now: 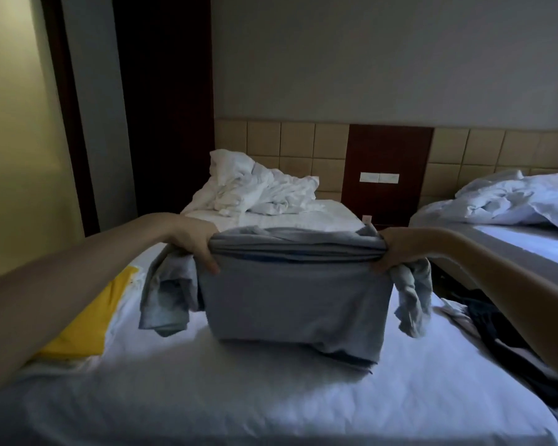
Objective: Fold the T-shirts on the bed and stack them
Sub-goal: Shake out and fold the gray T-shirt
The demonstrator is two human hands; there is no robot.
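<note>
So, I'm holding the grey-blue T-shirt (297, 297) up over the middle of the bed (271, 397), its folded top edge running straight across from left to right between my 2 hands. The body hangs down from that edge toward me, and its lower hem rests rumpled on the white sheet. My left hand (195, 244) is curled tight around the left end of the fold, thumb in front of the cloth; my right hand (397, 251) pinches the right end the same way. 1 sleeve dangles loose outside each hand. A yellow garment (87, 320) lies flat on the sheet under my left forearm, well apart from the shirt. Dark clothes (496, 326) lie in a heap at the bed's right edge, under my right forearm. A crumpled white duvet (255, 188) sits at the head end.
</note>
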